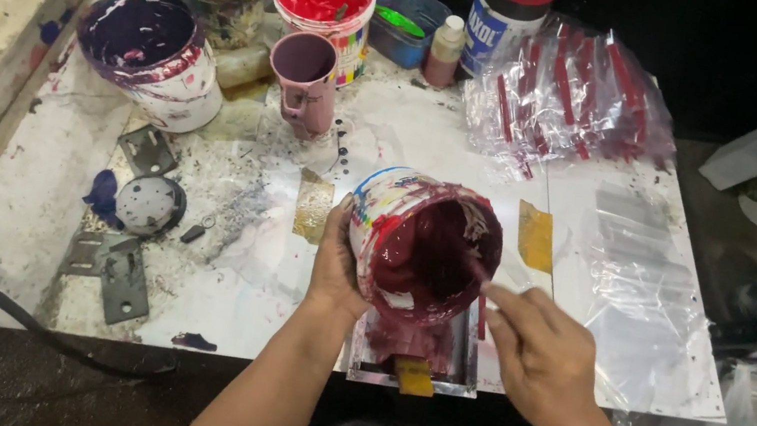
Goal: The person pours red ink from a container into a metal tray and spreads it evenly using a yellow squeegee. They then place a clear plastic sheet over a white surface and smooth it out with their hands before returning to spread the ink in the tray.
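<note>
Left hand (337,262) gripped a tilted tub (421,247) of maroon ink, mouth tipped toward the small tray (417,356) at the counter (48,191) edge. Right hand (544,351) pinched a thin stick (481,295), its tip inside the tub. Risk, as judged: tilt steep, thick ink could slop past the tray onto lap or floor; slick rim might slip. Counter white, paint-spattered, crowded with purple tub (152,56), red tub (326,0), mug (305,82), bagged red strips (569,96). Surroundings dark, floor grimy
</note>
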